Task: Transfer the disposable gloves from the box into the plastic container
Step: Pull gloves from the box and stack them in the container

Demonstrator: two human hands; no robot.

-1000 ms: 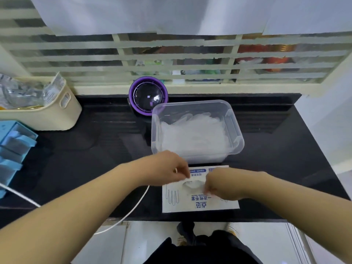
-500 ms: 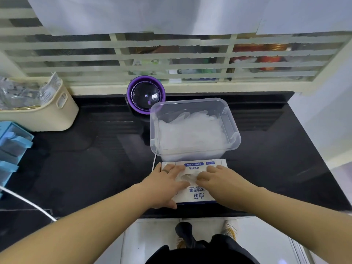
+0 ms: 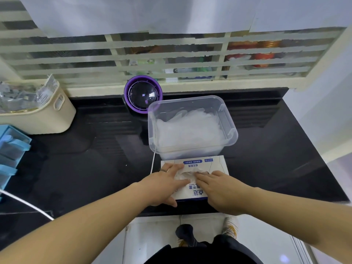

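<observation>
Extraction of gloves from the box (image 3: 202,163) looks to be the step in hand: a heap of gloves (image 3: 188,128) already lies in the plastic container (image 3: 233,138), which stands on the black counter (image 3: 95,159) just beyond the box, its near wall touching or almost touching the box's far edge. Crumpled film (image 3: 185,174) shows at the opening in the top of the box, so more gloves remain to be moved. On the left, the left hand (image 3: 163,185) lies flat on the box top, fingers (image 3: 172,167) nearly straight and spread, the forefinger resting along the film and the thumb down by the near edge. On the right, the right hand (image 3: 222,191) mirrors it, fingers (image 3: 202,175) stretched out with their tips on the film at the opening's right side. Neither hand shows a closed pinch; both press rather than grasp. The next move probably calls for curling the fingertips into the opening, gathering a bunch, and lifting it a short way to the far side into the container while the box stays put.
</observation>
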